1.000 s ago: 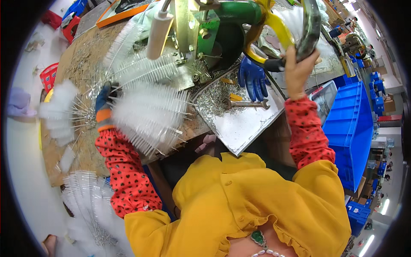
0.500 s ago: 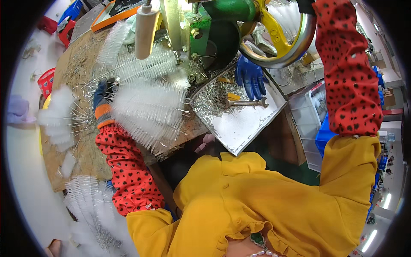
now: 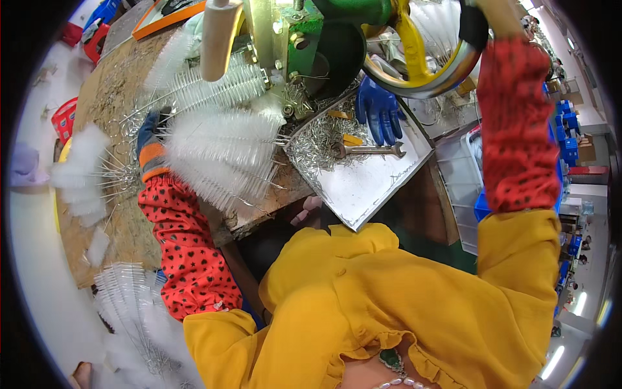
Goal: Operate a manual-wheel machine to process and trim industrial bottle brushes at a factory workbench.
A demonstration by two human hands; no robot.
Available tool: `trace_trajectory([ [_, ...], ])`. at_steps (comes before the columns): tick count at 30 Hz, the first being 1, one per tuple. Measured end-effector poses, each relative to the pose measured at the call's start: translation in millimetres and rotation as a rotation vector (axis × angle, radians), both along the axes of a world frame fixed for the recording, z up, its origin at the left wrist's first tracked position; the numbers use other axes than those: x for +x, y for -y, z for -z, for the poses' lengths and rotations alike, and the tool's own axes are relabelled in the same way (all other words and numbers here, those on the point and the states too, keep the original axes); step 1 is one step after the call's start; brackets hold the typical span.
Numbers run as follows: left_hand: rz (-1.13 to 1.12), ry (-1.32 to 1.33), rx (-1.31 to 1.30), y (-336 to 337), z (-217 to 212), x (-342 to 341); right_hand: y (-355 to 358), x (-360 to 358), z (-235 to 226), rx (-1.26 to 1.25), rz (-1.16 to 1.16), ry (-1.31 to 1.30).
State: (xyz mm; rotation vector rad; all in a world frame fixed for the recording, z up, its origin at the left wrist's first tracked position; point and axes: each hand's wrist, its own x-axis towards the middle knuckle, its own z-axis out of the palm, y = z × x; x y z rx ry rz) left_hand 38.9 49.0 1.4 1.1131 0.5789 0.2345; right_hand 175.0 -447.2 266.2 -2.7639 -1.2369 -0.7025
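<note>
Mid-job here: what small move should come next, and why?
Probably a slight turn of the wheel with the right hand: that hand, partly cut off by the frame, is at the rim, while the left hand is among the brushes, one of which points toward the machine.

So the left arm (image 3: 186, 243) reaches forward, elbow bent a little, with the gloved left hand (image 3: 149, 129) way out front. Can't really tell how curled its fingers (image 3: 164, 112) are. Meanwhile the right arm (image 3: 518, 126) stretches even farther up, kinda blurry, and the bare right hand (image 3: 497, 13) is mostly cut off up top.
</note>
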Motion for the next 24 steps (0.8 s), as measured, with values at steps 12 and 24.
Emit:
trace_trajectory([
  [12, 0.260, -0.115, -0.007, 7.6, -21.5, -22.6, -27.7, -85.2, 102.8, 0.980, 0.249, -0.160],
  [24, 0.215, 0.245, -0.473, -18.9, -67.5, -79.1, -27.7, -80.1, 110.1, 0.772, 0.368, -0.104],
])
